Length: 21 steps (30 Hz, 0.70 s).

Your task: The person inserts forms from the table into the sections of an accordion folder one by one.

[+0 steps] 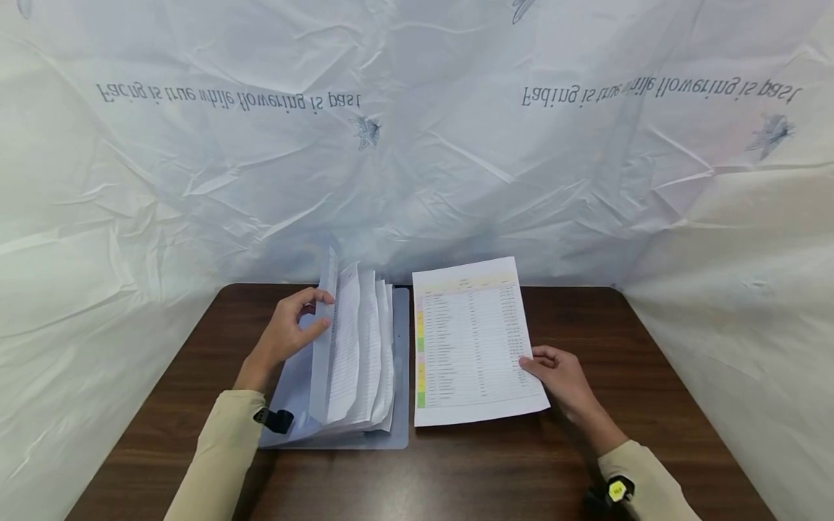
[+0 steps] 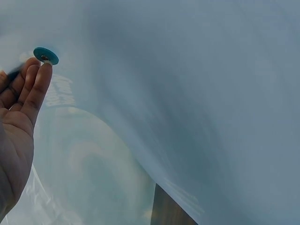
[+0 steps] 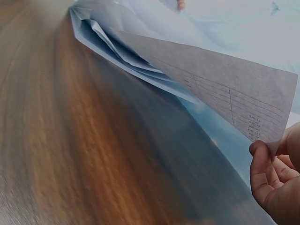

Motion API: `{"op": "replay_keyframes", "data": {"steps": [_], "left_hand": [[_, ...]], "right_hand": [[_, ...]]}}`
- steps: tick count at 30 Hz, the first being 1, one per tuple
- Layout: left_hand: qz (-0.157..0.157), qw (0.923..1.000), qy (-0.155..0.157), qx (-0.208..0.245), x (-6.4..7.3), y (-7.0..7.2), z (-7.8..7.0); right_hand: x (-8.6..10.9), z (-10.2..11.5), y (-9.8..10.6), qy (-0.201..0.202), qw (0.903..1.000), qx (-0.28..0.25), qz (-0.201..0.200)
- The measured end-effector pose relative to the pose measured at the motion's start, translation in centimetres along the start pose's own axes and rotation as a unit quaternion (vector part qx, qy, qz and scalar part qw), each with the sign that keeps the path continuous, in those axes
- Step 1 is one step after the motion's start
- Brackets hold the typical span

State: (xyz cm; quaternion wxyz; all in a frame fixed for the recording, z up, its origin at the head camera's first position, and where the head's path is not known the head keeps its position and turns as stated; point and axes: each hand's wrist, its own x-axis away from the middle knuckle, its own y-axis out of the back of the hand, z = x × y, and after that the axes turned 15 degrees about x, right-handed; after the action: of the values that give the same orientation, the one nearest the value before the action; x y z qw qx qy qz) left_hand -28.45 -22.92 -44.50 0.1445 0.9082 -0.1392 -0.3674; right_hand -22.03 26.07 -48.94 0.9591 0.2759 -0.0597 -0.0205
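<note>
A translucent blue document folder [image 1: 402, 362] lies on the table, standing open with several loose printed papers [image 1: 370, 340] inside. My left hand [image 1: 283, 329] grips the raised flap [image 1: 321, 383] of the folder between thumb and fingers. In the left wrist view a round teal button [image 2: 46, 55] sits at the fingertips. To the right of the folder, my right hand [image 1: 563, 376] pinches the right edge of a printed sheet [image 1: 465, 347], a table with yellow, green and pink cells down its left side. That sheet's lower corner is tilted up in the right wrist view.
The dark wooden table [image 1: 495, 477] reaches back to a white plastic curtain [image 1: 417, 181] with printed lettering, which also hangs at both sides. Wrist straps with small devices sit on both sleeves [image 1: 224, 434].
</note>
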Motion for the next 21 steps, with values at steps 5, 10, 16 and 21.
{"op": "replay_keyframes", "data": {"steps": [5, 10, 16, 21], "left_hand": [[-0.002, 1.0, 0.001, 0.0, 0.0, 0.0, 0.0], [-0.003, 1.0, 0.0, 0.002, 0.0, 0.0, -0.1], [-0.005, 1.0, -0.001, 0.0, -0.1, 0.1, 0.0], [-0.006, 1.0, -0.004, -0.002, 0.0, 0.1, 0.0]], "right_hand": [[-0.1, -0.2, -1.2, -0.006, 1.0, 0.001, 0.0], [-0.3, -0.1, -2.0, -0.006, 1.0, 0.003, 0.004], [-0.5, -0.1, -2.9, -0.003, 1.0, 0.003, 0.004], [-0.7, -0.1, -3.7, -0.012, 0.9999, 0.012, 0.002]]}}
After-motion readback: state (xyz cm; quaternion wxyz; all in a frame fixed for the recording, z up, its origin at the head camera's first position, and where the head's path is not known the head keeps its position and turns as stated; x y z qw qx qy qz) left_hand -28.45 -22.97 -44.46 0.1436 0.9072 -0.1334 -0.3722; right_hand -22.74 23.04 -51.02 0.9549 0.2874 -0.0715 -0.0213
